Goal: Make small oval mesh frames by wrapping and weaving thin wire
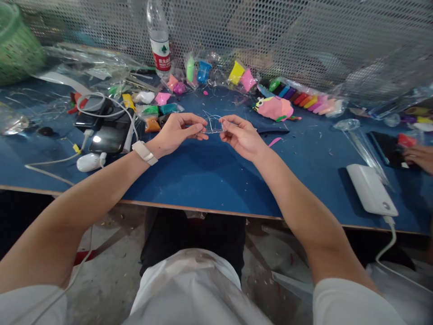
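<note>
Thin clear strands, perhaps wire or plastic thread, stretch between my two hands just above the blue table. My left hand pinches their left end between thumb and fingers. At the right end, my right hand pinches them the same way. The exact kind of strand is too fine to make out. Beyond my right hand lies a pink clay figure with a yellow head and a round eye. A dark, slim tool and a pink strip rest beside that hand.
Colourful clay packets and a water bottle line the back by the perforated panel. Phones and cables lie left, near a green basket. A white power bank sits right. Another person's hand is at the far right.
</note>
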`<move>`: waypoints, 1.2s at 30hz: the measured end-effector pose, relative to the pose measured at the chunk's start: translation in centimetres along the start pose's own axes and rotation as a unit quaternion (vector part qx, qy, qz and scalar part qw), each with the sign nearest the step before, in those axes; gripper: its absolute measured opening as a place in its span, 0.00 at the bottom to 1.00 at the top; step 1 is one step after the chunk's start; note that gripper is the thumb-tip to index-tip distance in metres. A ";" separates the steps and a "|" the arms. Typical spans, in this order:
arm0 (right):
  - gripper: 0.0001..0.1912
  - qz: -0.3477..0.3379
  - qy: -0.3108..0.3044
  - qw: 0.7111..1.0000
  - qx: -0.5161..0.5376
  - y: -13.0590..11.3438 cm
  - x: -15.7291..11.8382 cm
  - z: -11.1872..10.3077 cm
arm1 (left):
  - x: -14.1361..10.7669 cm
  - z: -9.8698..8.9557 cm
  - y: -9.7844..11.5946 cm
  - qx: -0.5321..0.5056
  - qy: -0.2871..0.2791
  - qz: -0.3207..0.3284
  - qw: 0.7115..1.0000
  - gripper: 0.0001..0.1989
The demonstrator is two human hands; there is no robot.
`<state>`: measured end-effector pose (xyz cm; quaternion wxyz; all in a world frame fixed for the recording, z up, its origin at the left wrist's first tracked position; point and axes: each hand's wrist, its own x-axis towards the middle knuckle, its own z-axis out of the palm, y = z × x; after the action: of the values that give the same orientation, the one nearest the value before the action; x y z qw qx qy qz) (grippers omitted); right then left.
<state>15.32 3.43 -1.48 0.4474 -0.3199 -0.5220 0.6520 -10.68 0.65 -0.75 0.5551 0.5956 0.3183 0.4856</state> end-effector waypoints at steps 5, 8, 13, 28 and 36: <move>0.33 -0.025 -0.005 0.999 -0.019 0.5 0.3 -0.1 | -0.1 0.4 0.0 -0.065 0.019 -0.021 0.997 0.30; 0.38 -0.095 -0.005 0.993 -0.070 0.8 0.3 -0.2 | -0.1 0.4 0.0 -0.078 0.039 -0.011 0.996 0.30; 0.39 -0.315 0.096 0.887 -0.324 0.4 -0.6 0.0 | -0.2 0.6 0.3 -0.071 0.048 -0.005 0.996 0.29; 0.12 -0.399 0.007 0.796 -0.456 -0.1 -1.2 0.9 | -0.2 0.9 0.9 0.032 0.036 0.054 0.997 0.27; 0.12 -0.398 -0.005 0.811 -0.428 -0.6 -1.6 1.2 | -0.9 0.9 1.5 0.128 0.059 0.104 0.985 0.25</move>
<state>15.07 1.55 -0.66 0.4833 -0.2397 -0.8321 0.1289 -10.39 -0.74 0.62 0.4012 0.6621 0.3459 0.5302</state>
